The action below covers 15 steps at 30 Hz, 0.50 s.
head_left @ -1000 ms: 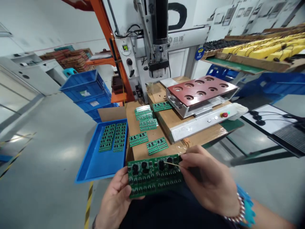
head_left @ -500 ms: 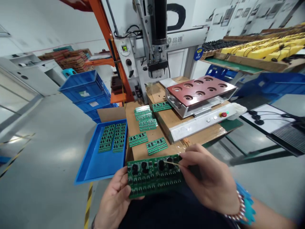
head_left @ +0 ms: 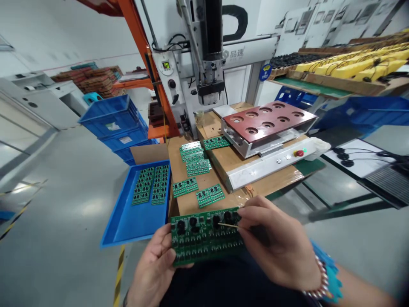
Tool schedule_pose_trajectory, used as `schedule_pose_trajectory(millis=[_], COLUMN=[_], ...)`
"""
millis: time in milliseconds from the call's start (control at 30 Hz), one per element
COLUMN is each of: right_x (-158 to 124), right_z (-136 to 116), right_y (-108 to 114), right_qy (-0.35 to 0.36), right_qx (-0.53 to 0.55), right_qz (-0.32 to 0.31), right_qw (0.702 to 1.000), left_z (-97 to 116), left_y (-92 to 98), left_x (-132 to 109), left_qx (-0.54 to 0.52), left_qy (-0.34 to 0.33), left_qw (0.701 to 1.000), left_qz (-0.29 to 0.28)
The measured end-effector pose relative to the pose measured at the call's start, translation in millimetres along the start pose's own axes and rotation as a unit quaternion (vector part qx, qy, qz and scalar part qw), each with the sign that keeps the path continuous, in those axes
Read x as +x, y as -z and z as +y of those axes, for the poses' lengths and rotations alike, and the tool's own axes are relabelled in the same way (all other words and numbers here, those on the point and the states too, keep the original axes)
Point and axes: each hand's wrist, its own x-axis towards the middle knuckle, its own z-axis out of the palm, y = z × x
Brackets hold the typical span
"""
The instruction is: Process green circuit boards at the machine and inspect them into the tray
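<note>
Green circuit board point(head_left: 206, 237) bearing black components point(head_left: 193, 222) before the bench's point(head_left: 188, 207) near edge, half-curled left hand point(head_left: 154, 262) gripping the left end, nearly closed right hand point(head_left: 277, 242) pinching a thin stick point(head_left: 228, 225)

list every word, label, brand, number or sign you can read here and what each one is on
"品速" on the white crossbar; the smaller line beneath is too blurred to read.
Lit display: digits, possibly "099" or "094"; too blurred to be sure.
Black shape, perhaps a "D", on the white panel; partly hidden.
Round blue sign: too small to read.
White labels on blue crates: too small to read.
Held circuit board: nothing legible.
</note>
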Motion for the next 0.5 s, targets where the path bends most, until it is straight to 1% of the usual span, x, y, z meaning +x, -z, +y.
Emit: schedule_pose_trajectory(millis=[233,400,500], right_x=[-1.3,-0.1,-0.7], right_z=[4.3,4.9,5.4], right_y=[0.5,0.4,0.3], right_qy=[-0.006,-0.003,-0.003], right_qx=[0.002,-0.007,-0.007], right_qz=[0.016,0.029,0.032], right_qw=[1.000,1.000,0.999], left_z=[0.4,0.2,-0.2], left_y=[-0.8,-0.1,0.4], left_x=[-0.3,-0.4,-0.2], left_qx=[0.008,0.007,0.007], left_qy=[0.002,0.006,0.005], left_qw=[1.000,1.000,1.000], left_qz=[-0.010,-0.002,-0.010])
